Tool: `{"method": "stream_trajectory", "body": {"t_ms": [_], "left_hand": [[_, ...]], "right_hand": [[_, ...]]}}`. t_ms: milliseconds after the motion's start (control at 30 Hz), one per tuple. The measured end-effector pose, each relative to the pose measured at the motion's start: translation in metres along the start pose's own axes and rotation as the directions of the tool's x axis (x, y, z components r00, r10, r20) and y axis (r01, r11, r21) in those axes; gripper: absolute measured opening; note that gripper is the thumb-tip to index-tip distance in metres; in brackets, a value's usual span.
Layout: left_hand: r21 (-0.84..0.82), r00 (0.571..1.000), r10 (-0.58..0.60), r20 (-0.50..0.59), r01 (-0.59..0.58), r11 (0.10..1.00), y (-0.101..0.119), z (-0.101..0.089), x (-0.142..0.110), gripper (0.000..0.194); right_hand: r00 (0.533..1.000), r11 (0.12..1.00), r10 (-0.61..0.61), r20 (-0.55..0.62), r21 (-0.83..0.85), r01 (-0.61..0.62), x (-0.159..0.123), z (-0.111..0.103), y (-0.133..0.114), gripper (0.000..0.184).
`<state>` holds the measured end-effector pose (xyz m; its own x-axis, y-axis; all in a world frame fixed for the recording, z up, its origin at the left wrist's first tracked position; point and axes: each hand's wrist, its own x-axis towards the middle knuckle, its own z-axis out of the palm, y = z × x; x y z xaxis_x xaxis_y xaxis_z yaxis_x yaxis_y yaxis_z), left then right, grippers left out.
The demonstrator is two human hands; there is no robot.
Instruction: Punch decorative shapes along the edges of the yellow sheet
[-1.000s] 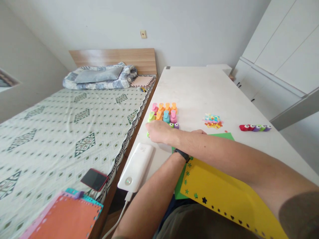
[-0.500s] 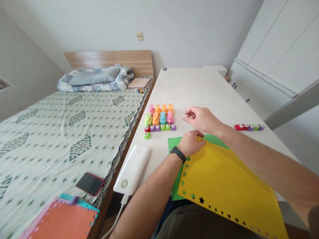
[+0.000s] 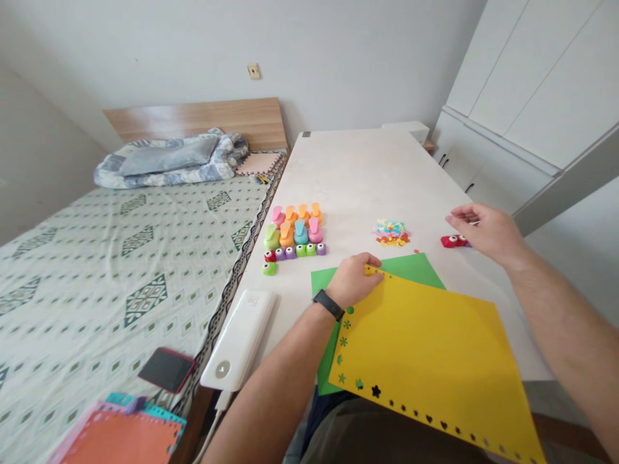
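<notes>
My left hand [image 3: 355,278] pinches the top left corner of a yellow paper sheet [image 3: 425,348], which has small shapes punched along its left and lower edges. Beneath it lies a green paper sheet [image 3: 411,266], partly covered. My right hand [image 3: 486,232] is at the right side of the table with its fingers loosely apart, holding nothing I can see. It is over a short row of small craft punches [image 3: 449,241] and hides part of it. Between the hands is a pile of colourful paper cut-outs [image 3: 393,233].
Larger lever craft punches [image 3: 287,234] and a row of small punches [image 3: 290,252] stand left on the white table [image 3: 367,167]. A white power bank [image 3: 239,338] with a cable lies nearer. On the bed [image 3: 97,277] are a dark tablet [image 3: 167,369] and punched coloured sheets [image 3: 128,438].
My right hand has moved right, from above the cut-outs to the small punches, so the pile now shows. My left hand still grips the yellow sheet. The view has shifted slightly.
</notes>
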<state>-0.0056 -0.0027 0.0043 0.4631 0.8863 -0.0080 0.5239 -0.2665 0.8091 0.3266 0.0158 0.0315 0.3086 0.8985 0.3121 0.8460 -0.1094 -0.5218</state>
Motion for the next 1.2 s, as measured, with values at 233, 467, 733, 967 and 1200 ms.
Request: {"method": "stream_trajectory", "body": {"t_ms": [233,467,733,967,1200], "left_hand": [[-0.010,1.000,-0.022,0.014,0.022,1.000,0.000,-0.001,0.000,0.026],[-0.019,0.999,-0.039,0.020,0.039,0.999,0.002,-0.001,0.001,0.025],[-0.004,0.999,-0.044,0.023,0.045,0.999,0.006,-0.002,0.001,0.025],[-0.006,0.998,-0.051,0.031,0.052,0.999,0.005,-0.002,0.002,0.026],[0.004,0.998,-0.044,0.035,0.043,0.999,0.004,-0.003,0.004,0.027]], "right_hand": [[0.976,0.999,0.044,-0.213,-0.010,-0.047,-0.011,0.016,0.021,0.025],[0.967,0.997,-0.019,-0.254,-0.076,0.000,-0.017,0.013,0.028,0.024],[0.968,0.996,-0.029,-0.249,-0.090,0.006,-0.016,0.012,0.030,0.025],[0.960,0.997,0.049,-0.277,-0.036,-0.062,-0.012,0.007,0.038,0.028],[0.940,0.993,0.114,-0.320,0.042,-0.107,-0.007,-0.004,0.044,0.032]]}}
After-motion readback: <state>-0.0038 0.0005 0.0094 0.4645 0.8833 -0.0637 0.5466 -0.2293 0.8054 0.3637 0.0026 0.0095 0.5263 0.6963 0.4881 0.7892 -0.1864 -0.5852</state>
